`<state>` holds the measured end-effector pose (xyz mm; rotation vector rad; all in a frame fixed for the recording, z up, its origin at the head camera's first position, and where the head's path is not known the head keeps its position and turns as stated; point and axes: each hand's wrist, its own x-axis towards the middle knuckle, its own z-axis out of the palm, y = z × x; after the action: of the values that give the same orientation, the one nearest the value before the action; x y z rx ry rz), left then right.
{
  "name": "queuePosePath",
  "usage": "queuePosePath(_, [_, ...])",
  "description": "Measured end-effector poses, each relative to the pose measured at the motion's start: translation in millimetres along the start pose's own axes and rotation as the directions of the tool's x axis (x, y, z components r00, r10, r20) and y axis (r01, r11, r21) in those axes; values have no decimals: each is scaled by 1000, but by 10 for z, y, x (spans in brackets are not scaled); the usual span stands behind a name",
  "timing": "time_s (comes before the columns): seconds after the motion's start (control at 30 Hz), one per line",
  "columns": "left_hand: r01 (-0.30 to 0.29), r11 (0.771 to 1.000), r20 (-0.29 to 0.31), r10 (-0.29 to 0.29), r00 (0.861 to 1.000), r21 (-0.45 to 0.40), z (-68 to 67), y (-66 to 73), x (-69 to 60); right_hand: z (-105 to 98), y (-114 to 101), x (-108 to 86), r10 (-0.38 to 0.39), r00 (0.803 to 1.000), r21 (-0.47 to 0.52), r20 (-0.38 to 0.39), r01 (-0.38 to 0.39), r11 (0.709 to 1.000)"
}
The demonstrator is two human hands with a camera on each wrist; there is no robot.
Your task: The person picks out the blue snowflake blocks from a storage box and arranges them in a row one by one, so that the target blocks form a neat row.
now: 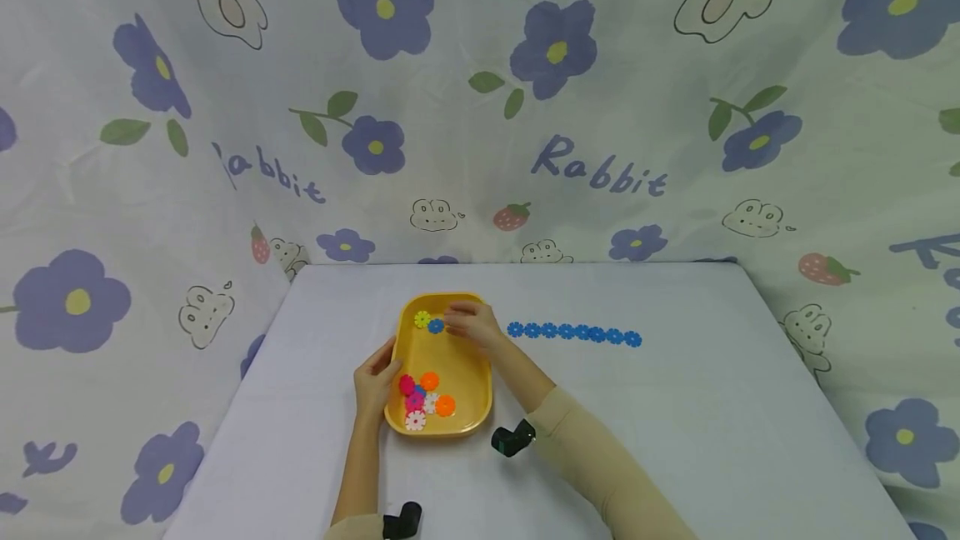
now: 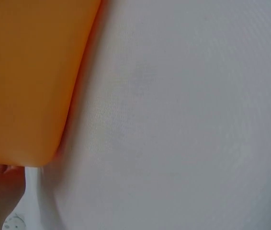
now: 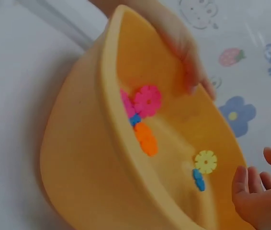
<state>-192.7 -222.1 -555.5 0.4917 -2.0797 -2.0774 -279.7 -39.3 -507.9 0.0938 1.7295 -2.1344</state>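
A yellow plastic tray (image 1: 450, 357) has its left rim gripped by my left hand (image 1: 372, 382), thumb over the edge. Inside its far right part is my right hand (image 1: 474, 323), fingers loosely bent, with nothing seen in them. Close to those fingertips lie a blue flower-shaped disc (image 1: 436, 326) and a yellow flower-shaped disc (image 1: 422, 319). Pink discs (image 1: 414, 400), orange discs (image 1: 445, 405), white discs (image 1: 415, 420) and a partly covered blue one cluster at the near end. The left wrist view mostly shows the tray's outer side (image 2: 30, 81).
To the right of the tray, a row of several blue flower-shaped discs (image 1: 566, 332) stretches across the white tabletop (image 1: 675, 432). A patterned cloth (image 1: 480, 132) hangs behind and beside the table. Black wrist devices (image 1: 513, 438) sit at both sleeves.
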Motion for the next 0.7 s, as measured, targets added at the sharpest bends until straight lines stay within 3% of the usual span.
queuePosePath(0.27, [-2, 1000, -12, 2, 1000, -4, 5, -18, 20, 88, 217, 177, -4, 993, -130, -117, -11, 991])
queuePosePath(0.4, [0, 1000, -7, 0, 1000, 3, 14, -15, 21, 107, 300, 225, -78, 985, -211, -154, 44, 976])
queuePosePath(0.47, [-7, 1000, -6, 7, 1000, 3, 11, -16, 25, 121, 323, 241, -127, 981, -286, -150, 80, 955])
queuePosePath(0.57, [-15, 1000, -8, 15, 1000, 6, 4, -19, 28, 150, 343, 263, -195, 972, -419, -131, 124, 900])
queuePosePath(0.7, [-18, 1000, -11, 18, 1000, 12, 0, -17, 24, 186, 366, 304, -211, 968, -513, -134, 115, 851])
